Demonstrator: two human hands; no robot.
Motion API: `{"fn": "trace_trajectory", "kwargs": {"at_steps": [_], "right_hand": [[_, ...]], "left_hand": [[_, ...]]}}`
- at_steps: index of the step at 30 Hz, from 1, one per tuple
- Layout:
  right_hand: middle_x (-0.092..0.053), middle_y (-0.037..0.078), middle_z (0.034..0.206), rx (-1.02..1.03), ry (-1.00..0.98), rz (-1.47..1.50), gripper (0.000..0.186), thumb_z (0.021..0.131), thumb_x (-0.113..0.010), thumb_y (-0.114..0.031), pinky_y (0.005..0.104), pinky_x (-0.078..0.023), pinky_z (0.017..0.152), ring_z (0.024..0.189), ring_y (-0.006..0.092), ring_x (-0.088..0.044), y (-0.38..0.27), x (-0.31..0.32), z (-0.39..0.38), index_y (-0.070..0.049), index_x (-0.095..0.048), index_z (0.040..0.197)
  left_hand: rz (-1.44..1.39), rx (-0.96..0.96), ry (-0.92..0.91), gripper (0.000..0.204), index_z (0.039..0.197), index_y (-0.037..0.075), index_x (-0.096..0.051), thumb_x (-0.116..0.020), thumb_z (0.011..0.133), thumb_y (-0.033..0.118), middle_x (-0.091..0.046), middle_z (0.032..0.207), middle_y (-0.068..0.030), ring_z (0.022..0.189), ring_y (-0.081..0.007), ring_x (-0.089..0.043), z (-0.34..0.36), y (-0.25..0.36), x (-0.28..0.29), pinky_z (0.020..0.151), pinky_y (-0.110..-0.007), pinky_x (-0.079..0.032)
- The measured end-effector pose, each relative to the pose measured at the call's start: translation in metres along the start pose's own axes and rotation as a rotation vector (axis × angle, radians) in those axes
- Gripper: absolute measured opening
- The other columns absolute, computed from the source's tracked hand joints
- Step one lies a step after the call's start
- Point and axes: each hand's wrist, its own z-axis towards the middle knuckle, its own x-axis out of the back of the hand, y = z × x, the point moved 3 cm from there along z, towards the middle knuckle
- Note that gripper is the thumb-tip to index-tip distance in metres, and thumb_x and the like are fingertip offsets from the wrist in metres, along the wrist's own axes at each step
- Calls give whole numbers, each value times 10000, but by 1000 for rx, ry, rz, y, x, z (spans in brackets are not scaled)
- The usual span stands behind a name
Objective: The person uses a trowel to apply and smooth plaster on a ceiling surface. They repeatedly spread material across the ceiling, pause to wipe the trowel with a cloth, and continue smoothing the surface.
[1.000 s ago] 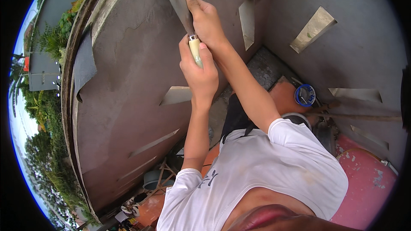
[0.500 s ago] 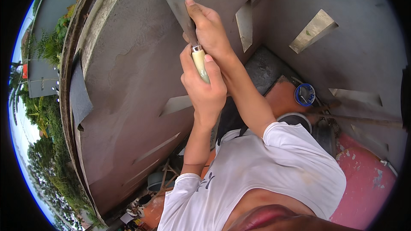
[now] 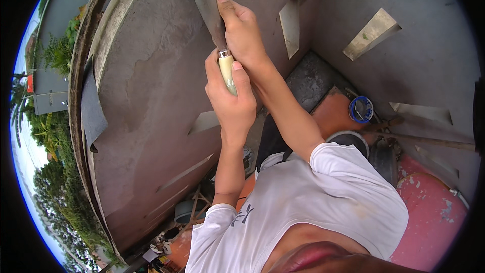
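Observation:
A putty knife with a broad grey blade, a metal collar and a pale handle points up and slightly left. My left hand is wrapped round its handle, thumb lying along the side. Higher up, my right hand grips the blade's right edge, its thumb pointing up and its other fingers mostly hidden. The blade is at the grey-brown plastered wall, where damp-looking patches show. Whether the blade's far edge touches the plaster I cannot tell.
Slanted openings pierce both walls. Below on the right are a blue-rimmed can, a dark round container, a long wooden pole and a peeling pink surface. A bent sheet hangs by the wall's left edge; greenery lies beyond.
Both hands and the putty knife have shifted slightly up and left along the wall. The grip of each hand stays the same.

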Motion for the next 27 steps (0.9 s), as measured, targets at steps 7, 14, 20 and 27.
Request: {"fn": "trace_trajectory", "kwargs": {"at_steps": [7, 14, 20, 27], "right_hand": [[-343, -91, 632, -111, -40, 115, 474, 1073, -479, -344, 281, -267, 524, 607, 45, -282, -12, 0, 4, -133, -414, 653], [-389, -92, 649, -65, -59, 87, 450, 1071, -489, -358, 262, -307, 558, 631, 34, -321, -3, -4, -2, -125, -466, 686], [-331, -93, 613, 19, 22, 29, 480, 1072, -476, -343, 280, -259, 507, 588, 40, -263, -9, -9, -3, -140, -396, 644], [-340, -88, 599, -14, 29, 46, 489, 1069, -479, -336, 291, -260, 504, 580, 46, -274, -19, 2, 12, -131, -394, 633]], "left_hand": [[8, -64, -5, 389, 1261, -94, -486, -523, 976, 169, -653, 847, -178, 743, -233, -642, 8, 7, -7, 688, -356, -511], [17, -55, 12, 371, 1250, -89, -492, -507, 984, 170, -639, 822, -157, 722, -214, -620, 0, 8, 2, 668, -348, -499], [-22, 34, 5, 355, 1242, -66, -501, -509, 993, 187, -617, 855, -137, 732, -188, -576, -3, 4, 8, 678, -330, -478], [-15, -25, -42, 361, 1235, -69, -501, -509, 996, 201, -628, 868, -152, 756, -210, -581, 19, 10, -7, 710, -353, -483]]}}
